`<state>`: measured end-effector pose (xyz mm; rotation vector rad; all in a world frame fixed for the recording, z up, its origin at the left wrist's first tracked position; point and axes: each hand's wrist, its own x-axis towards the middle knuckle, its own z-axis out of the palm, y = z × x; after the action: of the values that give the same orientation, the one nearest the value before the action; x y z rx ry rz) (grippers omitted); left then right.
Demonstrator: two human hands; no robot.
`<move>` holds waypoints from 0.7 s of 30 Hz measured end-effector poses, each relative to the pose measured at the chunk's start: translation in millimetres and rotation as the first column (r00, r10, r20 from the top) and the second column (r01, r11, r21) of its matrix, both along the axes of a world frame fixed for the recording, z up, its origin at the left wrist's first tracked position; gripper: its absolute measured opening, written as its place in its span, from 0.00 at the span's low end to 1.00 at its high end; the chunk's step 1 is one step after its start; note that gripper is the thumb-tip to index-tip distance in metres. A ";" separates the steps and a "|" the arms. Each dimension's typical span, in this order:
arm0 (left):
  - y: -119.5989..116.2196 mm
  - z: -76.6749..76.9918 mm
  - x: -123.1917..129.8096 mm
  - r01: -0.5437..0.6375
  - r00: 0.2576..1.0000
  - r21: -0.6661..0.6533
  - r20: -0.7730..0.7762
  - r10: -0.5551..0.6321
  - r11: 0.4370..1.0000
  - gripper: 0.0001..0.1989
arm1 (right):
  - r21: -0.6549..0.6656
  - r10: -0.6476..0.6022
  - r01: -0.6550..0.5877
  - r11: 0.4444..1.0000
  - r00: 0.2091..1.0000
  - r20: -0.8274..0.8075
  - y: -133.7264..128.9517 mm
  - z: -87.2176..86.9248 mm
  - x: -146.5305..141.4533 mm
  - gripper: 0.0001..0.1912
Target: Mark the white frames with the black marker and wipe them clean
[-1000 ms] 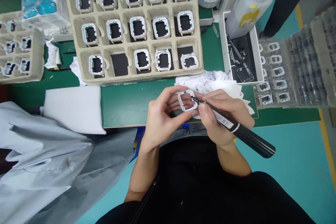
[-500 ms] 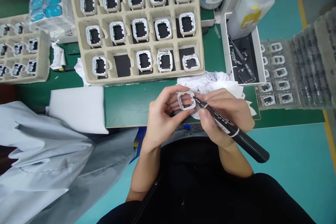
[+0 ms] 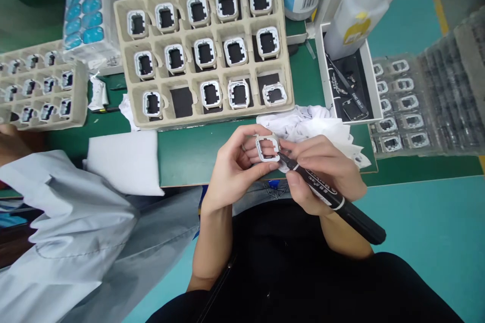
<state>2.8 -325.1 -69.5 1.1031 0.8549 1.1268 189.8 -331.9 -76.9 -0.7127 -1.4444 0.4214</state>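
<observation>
Between the thumb and fingers of my left hand (image 3: pixel 237 166) is a white, square watch case frame (image 3: pixel 260 148) with rounded corners and an open middle. My right hand (image 3: pixel 326 171) grips a black marker pen (image 3: pixel 322 189) whose tip meets the frame's right side; whether it touches cannot be made out. Above my hands, a beige moulded tray (image 3: pixel 212 120) holds several similar frames, each in its own pocket. One bottom-row pocket (image 3: pixel 182 102) shows only its dark lining. Crumpled white cloths (image 3: pixel 303 120) lie just behind my right hand.
A co-worker's sleeve (image 3: pixel 71 217) and hand (image 3: pixel 13 144) are at the left, near a second tray (image 3: pixel 81 96). A white foam sheet (image 3: pixel 123 164) overhangs the table edge. On the right, a white box (image 3: pixel 375 91) holds a bottle (image 3: pixel 352 22); clear plastic trays (image 3: pixel 417 149) stand beyond it.
The view has shifted slightly, so the trays sit further right and lower. The marker tip is lower along the frame's right side. A co-worker's hand has appeared at the left.
</observation>
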 end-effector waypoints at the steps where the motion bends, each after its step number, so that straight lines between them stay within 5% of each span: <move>1: 0.7 1.1 -0.9 0.014 1.000 -0.019 0.011 -0.014 1.000 0.30 | 0.004 0.001 -0.001 1.000 1.000 0.007 -0.2 -0.6 0.1 0.13; 13: 0.2 2.6 -6.3 0.024 1.000 -0.130 0.023 -0.021 0.991 0.35 | 0.049 0.007 -0.006 0.999 1.000 -0.005 1.4 0.5 -1.5 0.16; 21: 0.3 -4.5 -2.1 -0.034 0.998 -0.021 -0.044 0.033 0.999 0.34 | 0.068 -0.015 0.015 0.998 1.000 -0.003 5.1 -1.4 -2.4 0.18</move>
<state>0.8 -324.8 -74.0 1.1028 0.9211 1.1221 187.4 -326.8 -78.2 -0.6682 -1.4439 0.3598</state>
